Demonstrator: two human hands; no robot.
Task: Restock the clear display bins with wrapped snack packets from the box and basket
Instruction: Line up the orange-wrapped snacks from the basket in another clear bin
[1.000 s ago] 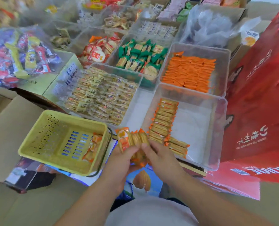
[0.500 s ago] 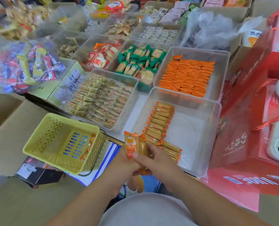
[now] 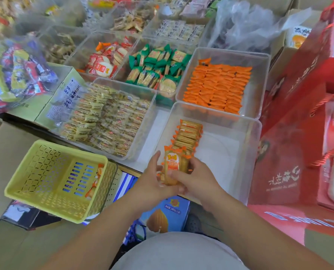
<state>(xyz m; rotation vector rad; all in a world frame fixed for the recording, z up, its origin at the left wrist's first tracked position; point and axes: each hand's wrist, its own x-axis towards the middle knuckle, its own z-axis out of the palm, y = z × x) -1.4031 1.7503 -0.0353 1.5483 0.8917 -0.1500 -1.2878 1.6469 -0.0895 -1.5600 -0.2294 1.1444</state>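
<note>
L hand [image 3: 152,182], R hand [image 3: 199,182] — grip pkts [image 3: 173,165]

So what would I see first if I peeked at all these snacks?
Probably the hands in the middle: the left hand and right hand hold a stack of orange-wrapped cracker packets at the near edge of a mostly bare clear bin. Bright orange packets fill the bin behind it. A yellow basket sits on the left, and big red gift boxes stand on the right.
</note>
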